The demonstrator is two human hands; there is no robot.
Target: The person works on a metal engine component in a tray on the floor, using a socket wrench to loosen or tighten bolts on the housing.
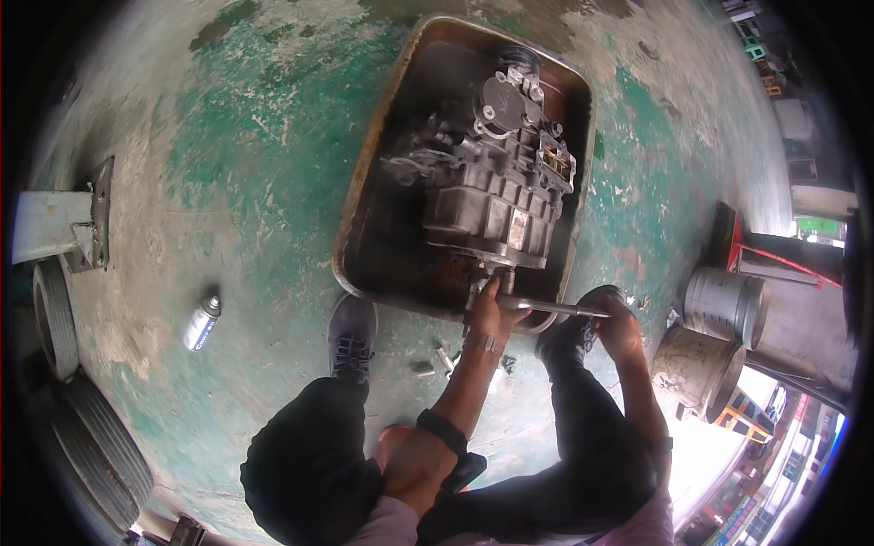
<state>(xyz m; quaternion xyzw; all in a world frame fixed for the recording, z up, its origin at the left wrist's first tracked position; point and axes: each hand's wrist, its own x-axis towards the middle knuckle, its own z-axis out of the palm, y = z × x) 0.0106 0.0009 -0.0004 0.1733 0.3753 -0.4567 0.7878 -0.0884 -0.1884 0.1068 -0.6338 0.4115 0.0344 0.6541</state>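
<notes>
Worn green floor (pixel 228 164) — metal tray (pixel 364 227), spray can (pixel 202 320), perhaps sockets (pixel 435 359).

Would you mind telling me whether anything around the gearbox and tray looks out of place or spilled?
A spray can lies on its side on the worn green floor, apart from the tray. Small metal parts sit loose on the floor between the person's shoes. The tray under the gearbox is dark and grimy, though no spill outside it shows.

I see soft daylight on the green floor (pixel 228 182), with strong overexposed glare at the lower right. The inside of the metal tray (pixel 364 227) is dark. The fisheye bends the edges, and the black rim looks slightly blurred.
</notes>
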